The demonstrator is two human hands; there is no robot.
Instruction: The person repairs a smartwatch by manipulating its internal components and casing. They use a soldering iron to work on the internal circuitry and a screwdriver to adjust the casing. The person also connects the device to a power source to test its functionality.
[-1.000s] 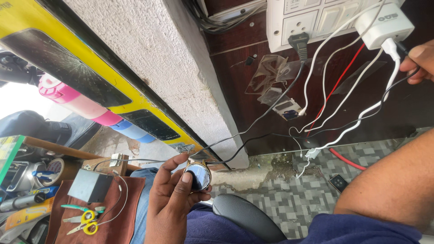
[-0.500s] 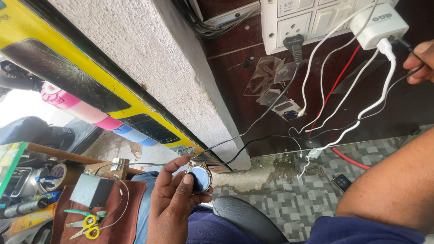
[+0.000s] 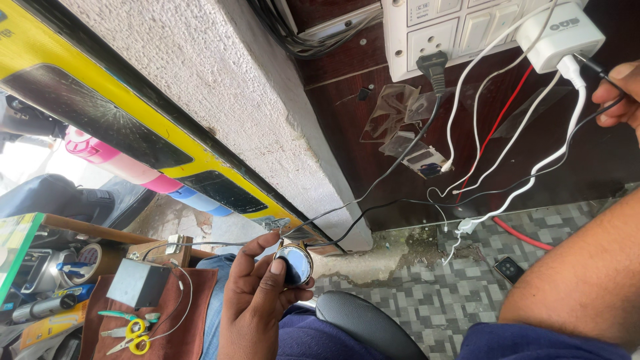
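My left hand holds a small round watch body with a dark glass face, thumb pressed on the glass. A thin black cable runs from the watch up toward the wall. My right hand is raised at the right edge, fingers pinched on a black cable end beside a white charger plugged into a white switch and socket board. White cables hang from the charger. My right forearm crosses the lower right.
A black plug sits in the socket board. A red wire hangs on the brown panel. At lower left, a brown cloth carries a dark box and yellow-handled scissors. A rough white pillar rises at centre. A small black device lies on the patterned floor.
The view has shifted slightly, so the socket board sits higher and further left. My right hand stays at the charger cable. My left hand keeps the watch body in the same grip.
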